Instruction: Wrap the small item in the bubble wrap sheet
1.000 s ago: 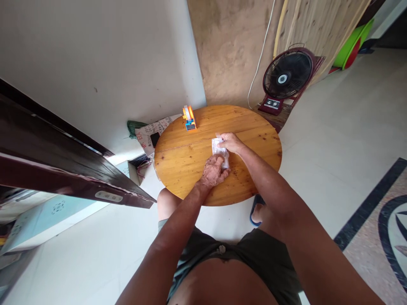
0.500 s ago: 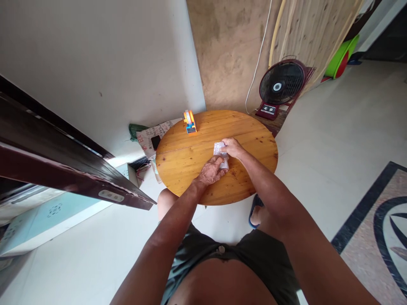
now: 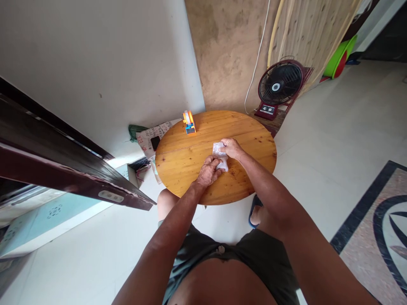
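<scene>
Knotty, round-edged wooden table (image 3: 182, 163); orange-and-blue tape dispenser (image 3: 190, 127) standing near far edge, left of middle

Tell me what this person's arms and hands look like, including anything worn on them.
The left arm and right arm show no sleeves. The left hand and right hand are gloveless, with no watch or bracelet visible. Rings can't be made out.
</scene>
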Available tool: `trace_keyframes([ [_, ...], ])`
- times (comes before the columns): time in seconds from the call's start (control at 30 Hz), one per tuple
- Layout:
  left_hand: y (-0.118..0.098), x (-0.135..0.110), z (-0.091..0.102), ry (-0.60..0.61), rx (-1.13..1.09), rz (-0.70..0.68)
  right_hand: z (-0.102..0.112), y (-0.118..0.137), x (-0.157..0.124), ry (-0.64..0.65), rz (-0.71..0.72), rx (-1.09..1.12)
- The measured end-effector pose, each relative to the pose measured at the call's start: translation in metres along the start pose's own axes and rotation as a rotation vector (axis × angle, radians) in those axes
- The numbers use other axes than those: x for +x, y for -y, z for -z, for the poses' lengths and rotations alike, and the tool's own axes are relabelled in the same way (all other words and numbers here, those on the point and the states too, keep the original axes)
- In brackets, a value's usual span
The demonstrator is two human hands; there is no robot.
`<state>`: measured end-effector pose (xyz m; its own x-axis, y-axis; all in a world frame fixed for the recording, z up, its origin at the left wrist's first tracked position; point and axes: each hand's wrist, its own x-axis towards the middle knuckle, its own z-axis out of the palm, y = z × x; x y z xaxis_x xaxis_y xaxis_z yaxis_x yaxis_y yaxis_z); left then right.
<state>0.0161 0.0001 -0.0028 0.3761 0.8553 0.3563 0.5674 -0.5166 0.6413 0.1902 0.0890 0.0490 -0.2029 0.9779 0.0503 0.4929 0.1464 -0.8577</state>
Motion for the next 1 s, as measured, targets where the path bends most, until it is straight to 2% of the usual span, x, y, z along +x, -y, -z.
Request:
trace_keyframes([
  [0.1, 0.001, -0.004, -0.005, -0.063, -0.043, 0.045, 0.000, 0.000, -0.003, -0.045, 0.041, 0.004],
  [0.33, 0.009, -0.005, -0.015, -0.180, -0.176, 0.057, 0.004, 0.001, -0.016, -0.077, 0.233, -0.036],
  [0.5, 0.014, -0.005, -0.020, -0.243, -0.237, 0.053, 0.007, 0.011, -0.029, -0.081, 0.271, -0.082],
  [0.63, 0.015, -0.006, -0.020, -0.298, -0.191, 0.024, 0.007, 0.016, -0.036, -0.092, 0.293, -0.126],
  [0.8, 0.011, -0.005, -0.019, -0.212, -0.264, 0.045, 0.008, 0.017, -0.040, -0.111, 0.339, -0.146],
  [1.0, 0.008, -0.001, -0.016, -0.190, -0.276, 0.051, 0.006, 0.016, -0.044, -0.117, 0.381, -0.199],
])
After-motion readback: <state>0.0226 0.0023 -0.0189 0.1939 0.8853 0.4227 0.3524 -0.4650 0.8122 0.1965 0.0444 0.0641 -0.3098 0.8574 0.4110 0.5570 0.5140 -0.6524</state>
